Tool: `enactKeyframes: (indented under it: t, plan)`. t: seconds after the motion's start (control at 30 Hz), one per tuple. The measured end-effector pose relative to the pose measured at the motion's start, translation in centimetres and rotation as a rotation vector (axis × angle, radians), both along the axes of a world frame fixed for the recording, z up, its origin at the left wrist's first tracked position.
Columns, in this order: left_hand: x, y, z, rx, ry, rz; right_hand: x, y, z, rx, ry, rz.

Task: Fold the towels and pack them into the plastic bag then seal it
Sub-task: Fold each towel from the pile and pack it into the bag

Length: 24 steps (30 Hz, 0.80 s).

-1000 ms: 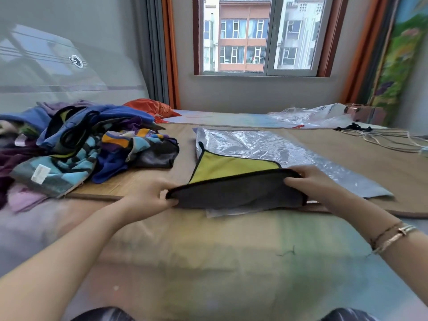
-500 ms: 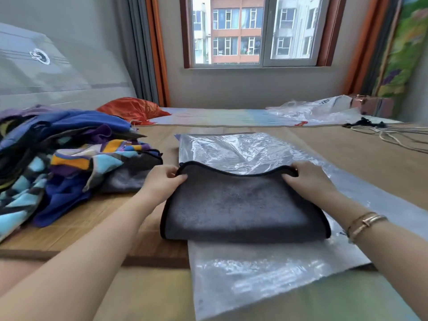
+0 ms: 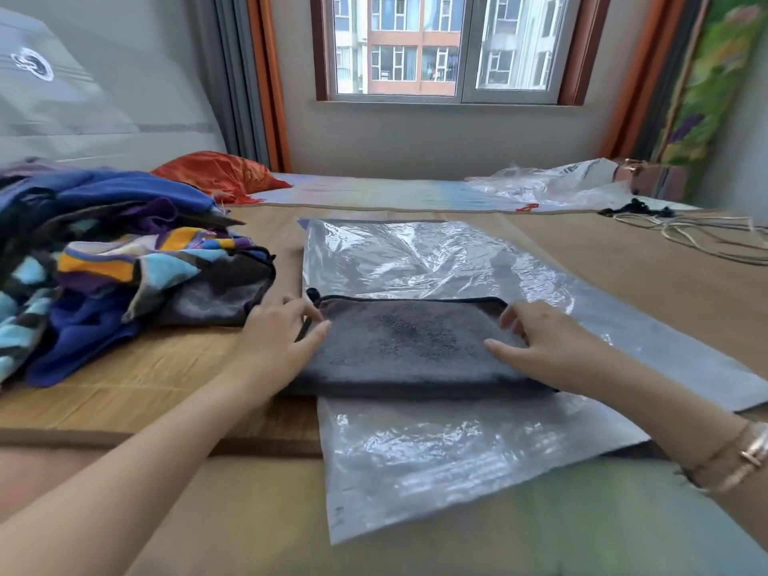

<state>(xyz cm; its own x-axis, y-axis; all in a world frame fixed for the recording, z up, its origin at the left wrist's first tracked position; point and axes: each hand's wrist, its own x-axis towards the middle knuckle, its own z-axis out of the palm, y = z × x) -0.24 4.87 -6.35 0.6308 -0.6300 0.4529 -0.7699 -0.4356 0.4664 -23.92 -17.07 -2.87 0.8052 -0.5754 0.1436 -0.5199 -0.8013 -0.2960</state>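
Towel (image 3: 409, 347), folded grey, lies on the bag (image 3: 436, 259); left hand (image 3: 278, 338) and right hand (image 3: 548, 342) rest on it, grip loose, holding nothing. Folding stage; next fold likely needs pinching the 9 o'clock edge.

Daylight comes through a window (image 3: 444, 47) in the grey far wall (image 3: 436, 139). Orange curtains (image 3: 270, 76) hang at both sides. A colourful painting (image 3: 715, 76) leans at the right.
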Motion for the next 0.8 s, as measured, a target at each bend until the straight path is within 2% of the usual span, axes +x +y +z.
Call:
enactKeyframes:
  t: [0.1,0.17,0.33,0.4,0.5,0.57,0.6,0.67,0.8]
  plan:
    - [-1.1,1.2,-0.1,0.176,0.216,0.198,-1.4,-0.6,-0.4,0.074,0.191,-0.236]
    - [-1.7,1.7,-0.1,0.175,0.326,0.217,-1.5,-0.4,-0.3,0.180,0.181,-0.303]
    - [-3.3,2.2,0.8,0.210,0.546,0.235,-0.5,1.5,1.5,0.442,0.144,-0.315]
    - [-3.9,2.7,1.3,0.213,0.604,0.223,0.0,1.4,1.8,0.685,0.022,-0.346]
    - [-4.2,3.2,1.2,0.198,0.670,0.205,1.5,1.5,2.4,1.048,-0.323,-0.348]
    - [-4.1,3.3,0.9,0.198,0.673,0.192,3.9,2.4,3.4,1.213,-0.541,-0.255]
    - [-3.9,3.2,0.6,0.203,0.662,0.203,5.3,3.2,4.1,1.243,-0.596,-0.198]
    - [-3.6,3.2,0.1,0.178,0.661,0.215,8.4,5.5,5.2,1.158,-0.557,-0.102]
    - [-2.9,3.5,-0.6,0.034,0.718,0.172,13.0,10.8,4.8,0.764,-0.191,0.012]
